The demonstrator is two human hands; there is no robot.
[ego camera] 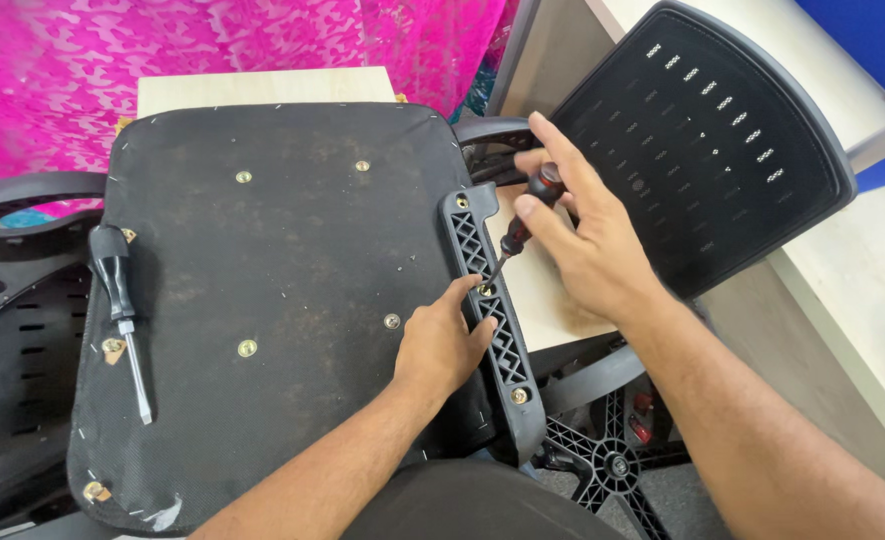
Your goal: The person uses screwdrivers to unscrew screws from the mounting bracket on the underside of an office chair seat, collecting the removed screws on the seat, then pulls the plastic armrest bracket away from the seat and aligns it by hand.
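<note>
Red-and-black screwdriver [528,210] in right hand [587,245], fingers wrapped round the handle, tip angled down-left into a screw [484,290] on the armrest bracket [490,300]. The bracket is a black latticed plastic bar lying along the right edge of the upturned seat base [282,280].

Left hand [440,345] sits just below the tip, fingers curled on the bracket, index fingertip touching the spot beside the screw. Hands close together but not touching; right clamped on the tool, left pressing the bracket, holding nothing.

Second bracket screw [518,395] shows near the left wrist; a third hole sits at the bracket's top end, beyond the tool tip.

Judgement on doing this step well: shaft looks tilted against the screw head. Better to bring it more upright so the tip seats square, keep downward pressure, and keep the left hand pinning the bracket so it does not shift. Left fingertip is very near the tip; a slip could catch it.

Further left of the left hand: brass threaded inserts in the dusty fabric underside, and a second screwdriver [122,315], black handle, lying loose on the seat base, well apart from both hands.

Beyond the right hand: black perforated chair backrest [702,150] leaning on a pale table [862,270]. Below the right forearm: chair star base [607,460]. Pink patterned cloth [62,70] behind the seat.
</note>
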